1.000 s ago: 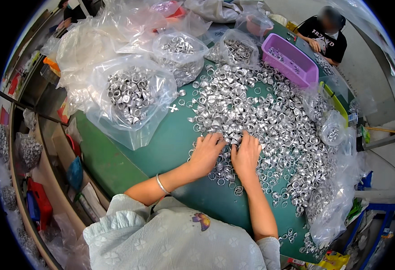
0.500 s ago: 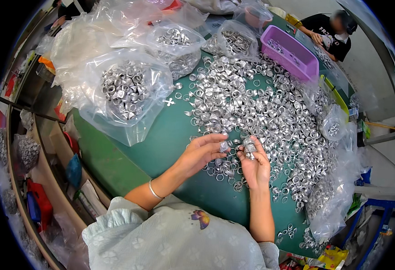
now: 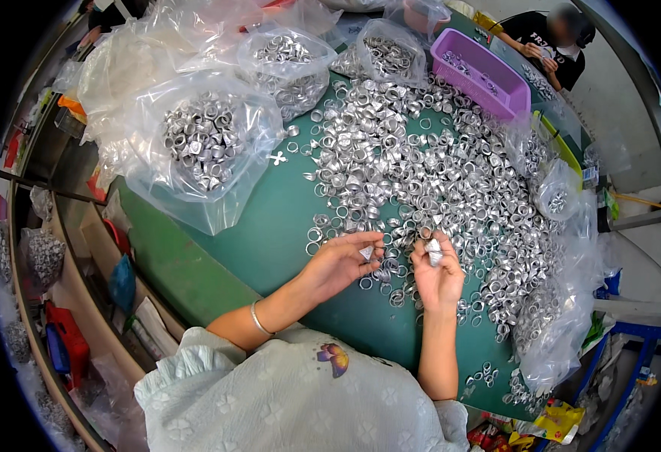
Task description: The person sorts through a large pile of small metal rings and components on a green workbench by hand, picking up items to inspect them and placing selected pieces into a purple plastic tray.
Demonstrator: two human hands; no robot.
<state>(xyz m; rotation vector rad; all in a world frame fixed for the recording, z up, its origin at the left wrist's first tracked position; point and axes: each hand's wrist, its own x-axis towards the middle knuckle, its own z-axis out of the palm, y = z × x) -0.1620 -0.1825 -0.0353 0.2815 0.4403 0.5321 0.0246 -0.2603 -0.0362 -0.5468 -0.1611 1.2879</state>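
Note:
A wide heap of silver-coloured metal rings [image 3: 451, 181] covers much of the green table. Over its near edge, my left hand [image 3: 338, 265] pinches a ring with a triangular face [image 3: 367, 253] between bent fingers. A short gap to the right, my right hand [image 3: 439, 282] is turned palm up, its fingers closed around a ring with a pale, flat face [image 3: 434, 251]. Another ring seems to stick up at those fingertips, though I cannot tell how many are held. Loose rings lie on the table between and beneath both hands.
Clear plastic bags of rings stand at the left [image 3: 259, 162] and far side [image 3: 391, 56]. A purple basket [image 3: 530, 102] holds a few rings at the far right. Crumpled plastic [image 3: 564, 331] lines the right edge. Across the table sits another person [image 3: 545, 45]. Shelves [image 3: 70, 256] flank the left.
My hands have moved apart, the right one shifting to the right and slightly down. The rings in the fingers now show different faces. The whole view has shifted slightly.

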